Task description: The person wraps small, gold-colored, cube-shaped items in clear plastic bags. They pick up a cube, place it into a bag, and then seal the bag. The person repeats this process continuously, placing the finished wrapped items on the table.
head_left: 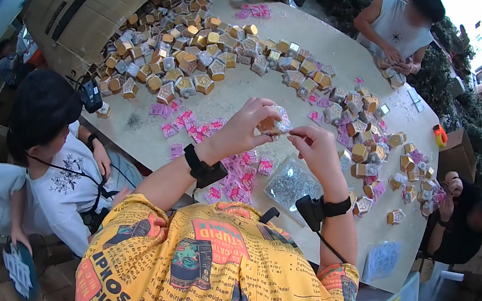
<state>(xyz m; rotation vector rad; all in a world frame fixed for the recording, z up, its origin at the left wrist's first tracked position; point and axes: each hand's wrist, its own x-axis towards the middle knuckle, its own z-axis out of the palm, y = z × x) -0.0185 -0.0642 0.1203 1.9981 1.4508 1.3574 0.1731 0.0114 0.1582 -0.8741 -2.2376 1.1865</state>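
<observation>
Across the pale surface point(332, 37), gold polygonal pieces point(203, 84) are strewn. One glittery piece point(283, 121) is held by the left hand point(246, 127); the right hand point(319, 154) is pinched narrow just beside it, contents indiscernible.

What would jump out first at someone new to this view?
Probably the heap of gold and silvery pieces, upper left, beside a tipped cardboard box. Next, the bright yellow printed shirt filling the lower centre. Above it, the left hand holds a shiny piece, the right hand close by.
</observation>
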